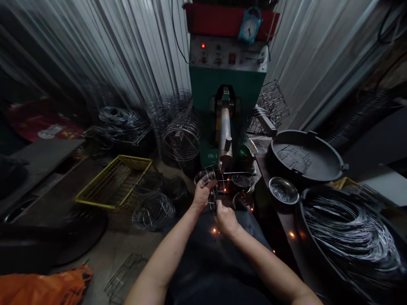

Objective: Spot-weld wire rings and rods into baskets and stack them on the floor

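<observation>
Both hands hold a small wire frame (211,173) beneath the metal arm (225,127) of a green welding machine (206,84). My left hand (203,191) is closed on its left side, fingers pointing up. Lower and to the right, my right hand (225,217) is closed around the frame's lower part. The frame's top touches or nearly touches the machine's tip; which one I cannot tell. Orange sparks glow right of the frame and in front of my dark clothing.
A yellow-rimmed basket (118,202) and wire baskets (154,211) lie left. At right are a round black pan (340,163), a bowl of small metal pieces (282,190) and a large tub of wire rings (352,233). A blue clock (250,29) hangs above the panel.
</observation>
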Available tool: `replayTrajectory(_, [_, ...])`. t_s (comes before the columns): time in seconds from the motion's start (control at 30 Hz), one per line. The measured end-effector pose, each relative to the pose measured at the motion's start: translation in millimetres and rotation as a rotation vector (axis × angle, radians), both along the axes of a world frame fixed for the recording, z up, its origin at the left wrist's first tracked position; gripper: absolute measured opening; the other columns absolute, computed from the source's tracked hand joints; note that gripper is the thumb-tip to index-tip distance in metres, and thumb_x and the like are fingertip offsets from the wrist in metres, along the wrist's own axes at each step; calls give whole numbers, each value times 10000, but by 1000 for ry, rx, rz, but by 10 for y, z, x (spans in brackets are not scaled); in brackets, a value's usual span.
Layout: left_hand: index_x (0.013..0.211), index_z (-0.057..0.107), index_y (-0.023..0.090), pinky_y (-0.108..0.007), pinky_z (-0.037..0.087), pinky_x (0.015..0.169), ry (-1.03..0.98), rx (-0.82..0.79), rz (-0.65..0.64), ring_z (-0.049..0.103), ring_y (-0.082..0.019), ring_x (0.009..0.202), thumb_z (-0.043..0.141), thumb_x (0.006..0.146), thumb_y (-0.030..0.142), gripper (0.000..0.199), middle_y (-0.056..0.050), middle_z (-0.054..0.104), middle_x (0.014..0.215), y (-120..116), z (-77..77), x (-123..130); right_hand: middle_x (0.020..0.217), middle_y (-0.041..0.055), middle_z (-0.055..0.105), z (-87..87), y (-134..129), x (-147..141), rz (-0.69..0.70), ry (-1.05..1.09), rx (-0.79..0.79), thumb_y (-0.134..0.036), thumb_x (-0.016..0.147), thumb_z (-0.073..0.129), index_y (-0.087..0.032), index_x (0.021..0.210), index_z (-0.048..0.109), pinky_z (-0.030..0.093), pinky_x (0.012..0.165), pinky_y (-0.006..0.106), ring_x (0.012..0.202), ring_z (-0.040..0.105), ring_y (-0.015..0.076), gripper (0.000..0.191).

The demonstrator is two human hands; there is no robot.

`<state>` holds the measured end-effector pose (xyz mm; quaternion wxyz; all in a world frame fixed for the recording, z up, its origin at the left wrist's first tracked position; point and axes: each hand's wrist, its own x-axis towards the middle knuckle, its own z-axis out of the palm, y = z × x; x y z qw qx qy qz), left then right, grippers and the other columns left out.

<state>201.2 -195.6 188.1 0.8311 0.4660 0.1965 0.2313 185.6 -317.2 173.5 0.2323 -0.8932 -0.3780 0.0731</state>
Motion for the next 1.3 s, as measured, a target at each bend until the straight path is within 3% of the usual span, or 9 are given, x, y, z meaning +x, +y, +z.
replayTrajectory(0.1, [1003,601,158,-153,233,350,-29,-15,-22,450,-46,447,718,569,315,476,30,557,592,10,35,-17,783,104,667,-41,45,90,-38,63,207,-158,803,400,-169,1042,516,463,599,300,683,627,217,265])
replayTrajectory(0.2, [1053,582,156,-153,240,359,-37,-1,-88,378,-20,397,690,606,337,494,25,563,598,63,57,-39,944,64,651,116,-156,338,-44,50,443,-256,841,400,-240,1041,557,470,719,309,834,610,197,255])
replayTrajectory(0.3, [1070,570,156,-150,236,362,-26,2,-122,370,-14,401,712,576,315,538,20,571,628,134,47,-51,945,43,639,304,-443,662,-112,-5,462,-339,828,452,-265,980,608,456,751,318,859,590,196,231])
replayTrajectory(0.37, [1050,570,157,-147,233,359,-34,-23,-103,368,-14,405,719,568,299,523,35,547,615,164,27,-50,891,40,631,374,-566,872,-86,1,483,-360,814,478,-257,916,630,454,742,307,833,581,187,210])
replayTrajectory(0.53, [940,580,147,-142,229,343,-15,-28,-39,413,-34,435,725,565,276,423,52,496,568,138,2,-31,893,57,559,333,-558,1188,0,-34,528,-367,792,514,-239,831,648,434,790,325,886,530,191,189])
replayTrajectory(0.67, [903,585,138,-146,228,331,9,-28,-43,410,-33,417,728,555,294,407,45,515,570,93,27,-12,1024,67,511,262,-500,1271,-29,-130,589,-362,778,537,-251,812,654,378,885,382,1029,446,220,165])
replayTrajectory(0.93, [908,568,146,-147,212,330,27,-90,-28,390,-28,386,747,526,305,451,58,503,543,103,24,47,1094,51,543,189,-461,1366,-20,-90,600,-345,782,535,-258,802,636,339,930,419,1080,401,225,135])
replayTrajectory(1.3, [900,575,153,-145,224,336,35,-96,-8,460,-51,450,748,524,299,439,39,523,587,158,16,135,1119,48,550,256,-366,1443,-16,-43,632,-330,777,534,-244,786,624,310,942,425,1082,408,220,125])
